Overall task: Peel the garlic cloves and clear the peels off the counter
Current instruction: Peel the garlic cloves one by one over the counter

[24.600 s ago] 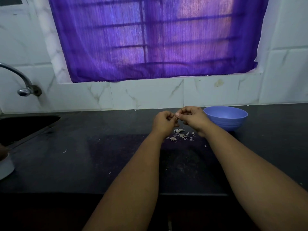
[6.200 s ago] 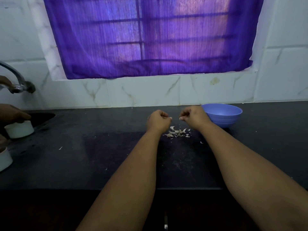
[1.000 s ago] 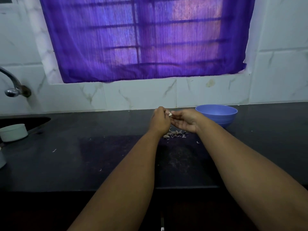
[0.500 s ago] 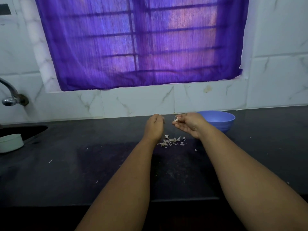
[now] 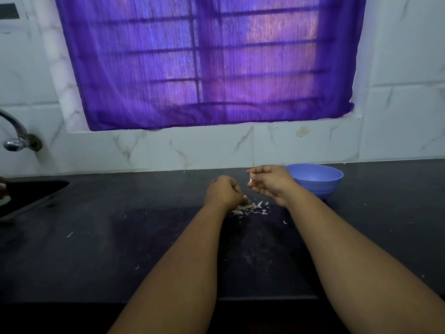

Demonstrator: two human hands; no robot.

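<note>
Bowl (image 5: pixel 315 180) blue, contents unseen | right hand (image 5: pixel 269 183) pinches clove (image 5: pixel 250 180)

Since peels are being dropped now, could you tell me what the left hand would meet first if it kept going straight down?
Probably the pile of garlic peels on the counter: the left hand hangs at its left edge, knuckles curled downward. Depth is unclear, so it may touch bare counter first.
</note>
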